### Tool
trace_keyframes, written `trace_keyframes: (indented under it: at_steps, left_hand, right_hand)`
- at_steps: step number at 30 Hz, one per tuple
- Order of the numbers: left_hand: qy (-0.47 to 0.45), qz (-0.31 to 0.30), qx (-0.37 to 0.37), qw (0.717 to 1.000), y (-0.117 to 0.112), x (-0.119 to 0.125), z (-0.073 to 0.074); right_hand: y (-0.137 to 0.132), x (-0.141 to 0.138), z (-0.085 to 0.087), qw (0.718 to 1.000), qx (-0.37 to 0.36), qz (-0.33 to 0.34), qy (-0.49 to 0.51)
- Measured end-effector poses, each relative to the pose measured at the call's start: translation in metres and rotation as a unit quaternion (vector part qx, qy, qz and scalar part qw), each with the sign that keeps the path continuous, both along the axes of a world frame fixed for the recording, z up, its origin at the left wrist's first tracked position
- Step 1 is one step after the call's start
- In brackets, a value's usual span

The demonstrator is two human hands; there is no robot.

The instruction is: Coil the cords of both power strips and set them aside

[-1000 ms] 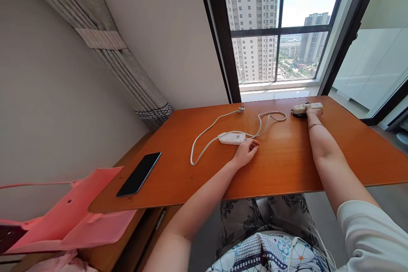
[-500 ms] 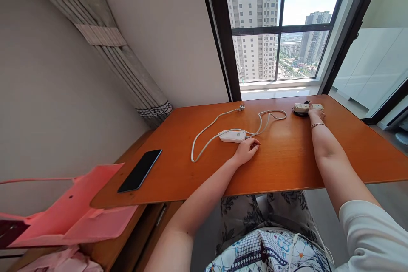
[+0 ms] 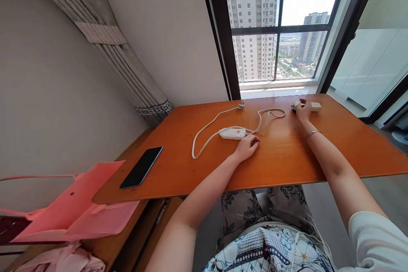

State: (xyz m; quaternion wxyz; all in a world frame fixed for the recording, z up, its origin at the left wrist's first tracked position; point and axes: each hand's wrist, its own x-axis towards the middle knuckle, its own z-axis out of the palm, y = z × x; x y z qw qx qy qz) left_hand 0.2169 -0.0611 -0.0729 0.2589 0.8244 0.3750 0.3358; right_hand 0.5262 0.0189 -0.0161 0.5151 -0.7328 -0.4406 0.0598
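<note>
My left hand (image 3: 246, 146) rests on the orange wooden table (image 3: 280, 161), fingers loosely curled, just in front of a white power strip (image 3: 232, 133) whose white cord (image 3: 207, 129) loops to a plug (image 3: 241, 105) near the wall. My right hand (image 3: 303, 111) is stretched to the far side of the table and lies over a beige power strip (image 3: 314, 106), fingers closed round its left end. A dark object under that strip is mostly hidden. A bracelet sits on my right wrist.
A black phone (image 3: 141, 172) lies at the table's left edge. A pink folder or bag (image 3: 73, 208) sits lower left on a lower surface. A window (image 3: 277, 29) and a dark frame stand behind the table. A grey curtain (image 3: 127, 68) hangs at the left wall.
My right hand has slid left along the beige power strip and now covers its left end. My left hand has stayed beside the white strip.
</note>
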Motion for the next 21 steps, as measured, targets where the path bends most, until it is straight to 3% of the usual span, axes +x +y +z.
trace_keyframes:
  at_steps: [3,4,6,8,10,16,18,21]
  left_hand:
    - [-0.006,0.001,0.016,1.0,-0.001,0.0,0.001]
    - [-0.011,0.006,0.024,1.0,-0.002,-0.001,0.002]
    - [-0.025,0.031,0.051,0.998,-0.002,-0.002,0.003]
    - [-0.033,0.07,0.088,0.993,-0.002,-0.004,0.005]
    - [-0.016,0.107,0.112,0.988,-0.001,-0.005,0.007]
    - [0.104,0.111,0.113,0.982,-0.004,-0.007,0.027]
    - [0.11,0.099,0.129,0.981,-0.01,-0.007,0.041]
    - [0.078,0.082,0.128,0.985,-0.021,-0.008,0.065]
  right_hand:
    - [-0.011,-0.046,0.005,0.984,0.021,0.153,-0.091]
    - [-0.016,-0.061,0.006,0.953,0.028,0.237,-0.186]
    - [-0.029,-0.087,0.007,0.862,0.015,0.366,-0.352]
    - [-0.042,-0.105,0.009,0.777,-0.023,0.422,-0.467]
    - [-0.051,-0.113,0.013,0.733,-0.043,0.43,-0.525]
    - [-0.071,-0.115,0.024,0.717,0.071,0.443,-0.533]
    - [-0.078,-0.112,0.027,0.729,0.108,0.445,-0.509]
    - [-0.086,-0.103,0.033,0.769,0.134,0.437,-0.446]
